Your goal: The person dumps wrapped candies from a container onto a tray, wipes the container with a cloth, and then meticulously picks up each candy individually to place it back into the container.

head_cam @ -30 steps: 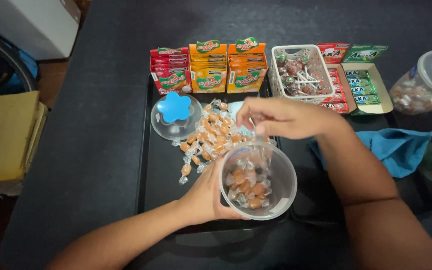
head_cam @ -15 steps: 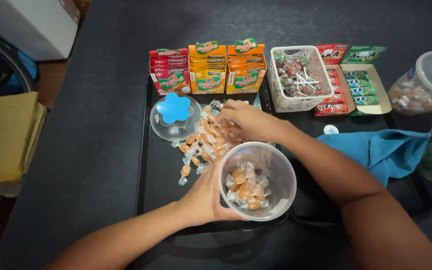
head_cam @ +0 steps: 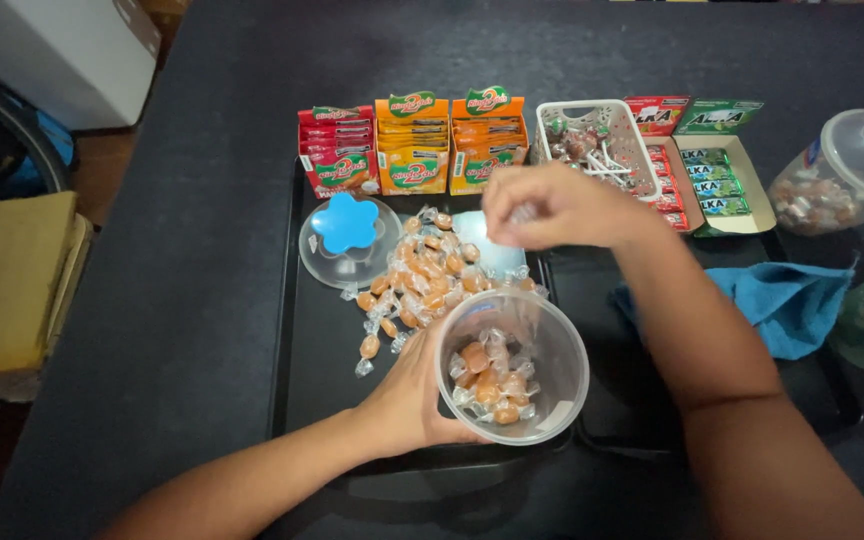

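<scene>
your left hand (head_cam: 407, 400) grips the clear jar (head_cam: 512, 365), your right hand (head_cam: 552, 205) is pinched on a wrapped candy above it; jar's roughly a third full, judging by the candy pile (head_cam: 422, 275) left on the black tray (head_cam: 297, 330).

Clear plastic jar (head_cam: 512, 365), part-filled with wrapped orange candies, steadied by left hand (head_cam: 407, 400) on black tray (head_cam: 297, 400). Right hand (head_cam: 552, 205) above jar, fingers pinched, possibly on a wrapped candy. Loose candy pile (head_cam: 422, 275); blue-knobbed lid (head_cam: 347, 238) alongside.
</scene>
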